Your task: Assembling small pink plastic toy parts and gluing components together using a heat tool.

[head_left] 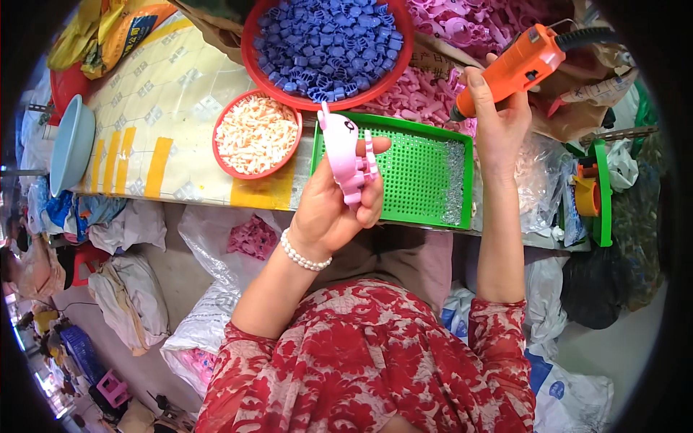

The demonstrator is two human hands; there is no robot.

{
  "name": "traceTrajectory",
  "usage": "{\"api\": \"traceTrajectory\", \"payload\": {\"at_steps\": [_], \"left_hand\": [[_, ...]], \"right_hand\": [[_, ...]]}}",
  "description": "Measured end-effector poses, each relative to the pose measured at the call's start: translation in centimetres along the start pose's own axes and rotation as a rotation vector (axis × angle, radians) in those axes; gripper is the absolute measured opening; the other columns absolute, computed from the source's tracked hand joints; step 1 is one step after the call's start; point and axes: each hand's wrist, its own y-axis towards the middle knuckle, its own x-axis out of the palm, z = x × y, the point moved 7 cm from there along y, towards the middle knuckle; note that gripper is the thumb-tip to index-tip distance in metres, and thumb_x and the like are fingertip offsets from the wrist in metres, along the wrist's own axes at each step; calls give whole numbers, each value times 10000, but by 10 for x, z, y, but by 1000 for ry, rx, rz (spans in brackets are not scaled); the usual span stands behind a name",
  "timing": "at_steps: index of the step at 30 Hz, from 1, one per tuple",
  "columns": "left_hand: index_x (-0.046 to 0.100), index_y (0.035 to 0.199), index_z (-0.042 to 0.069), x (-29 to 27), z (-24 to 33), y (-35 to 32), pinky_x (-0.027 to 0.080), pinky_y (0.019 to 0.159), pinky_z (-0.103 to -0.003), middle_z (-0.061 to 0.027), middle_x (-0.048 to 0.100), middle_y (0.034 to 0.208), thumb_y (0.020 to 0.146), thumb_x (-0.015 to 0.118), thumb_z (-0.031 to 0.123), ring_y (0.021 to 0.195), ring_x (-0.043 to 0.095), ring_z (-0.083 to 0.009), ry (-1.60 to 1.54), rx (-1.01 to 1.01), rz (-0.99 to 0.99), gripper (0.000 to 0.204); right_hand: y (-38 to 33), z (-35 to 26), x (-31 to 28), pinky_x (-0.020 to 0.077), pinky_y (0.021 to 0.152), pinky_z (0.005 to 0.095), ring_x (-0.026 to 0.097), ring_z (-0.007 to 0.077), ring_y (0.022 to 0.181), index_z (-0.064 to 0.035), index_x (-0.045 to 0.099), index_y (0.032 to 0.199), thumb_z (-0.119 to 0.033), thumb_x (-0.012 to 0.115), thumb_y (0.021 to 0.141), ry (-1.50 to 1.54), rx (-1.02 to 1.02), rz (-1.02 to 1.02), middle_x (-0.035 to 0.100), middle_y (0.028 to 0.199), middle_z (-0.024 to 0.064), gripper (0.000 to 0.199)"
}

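- From my seat far off, I take the pink toy (339,148) as the dial's middle; it is up off the table (126,148), in the left hand (328,213).
- I see that left hand gripping the toy, fingers curled round it, a white bead bracelet (299,255) on the wrist at 7 o'clock.
- At 2 o'clock I see the right hand (502,126) closed around an orange power tool (511,70), its dark tip aimed toward 8 o'clock, well apart from the toy.
- At 3 o'clock lies a green tray (411,169), small silvery pieces (455,180) along its far right end.
- At 12 o'clock, a red bowl (250,47) of blue parts (328,50).
- At 9 o'clock, a smaller red bowl (258,175) of whitish-orange parts (258,133).
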Motion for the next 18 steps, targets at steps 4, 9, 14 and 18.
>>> {"api": "traceTrajectory", "payload": {"at_steps": [4, 9, 14, 18], "left_hand": [[477, 1245, 33, -3, -3, -3, 342, 424, -254, -31, 477, 617, 990, 303, 418, 441, 423, -118, -57, -29, -41, 493], [494, 1218, 53, -5, -11, -6, 329, 401, -257, -23, 440, 578, 995, 287, 396, 421, 393, -115, -146, -45, -50, 458], [513, 1134, 73, -18, -12, -11, 277, 360, -234, -16, 447, 548, 959, 237, 586, 361, 331, -102, 130, 57, 262, 608], [524, 1090, 56, -17, -11, -17, 263, 352, -218, -13, 486, 576, 930, 234, 643, 364, 338, -83, 157, 105, 276, 674]], "right_hand": [[-18, -36, -2, 464, 890, 320, 515, 201, 1114, 40, 394, 1290, -65, 653, 833, -358, -414, 178, 466, 1272, 158, 536], [-74, -68, 11, 469, 828, 340, 564, 236, 986, 50, 539, 1075, 12, 615, 797, -236, -580, -40, 566, 1088, 164, 291], [-105, -73, 55, 465, 603, 332, 580, 245, 658, -28, 620, 866, -104, 737, 721, -88, -390, -411, 606, 765, 89, 201], [-110, -60, 59, 472, 578, 289, 593, 201, 640, 13, 608, 884, -195, 709, 819, 42, -199, -439, 618, 788, 103, 240]]}}
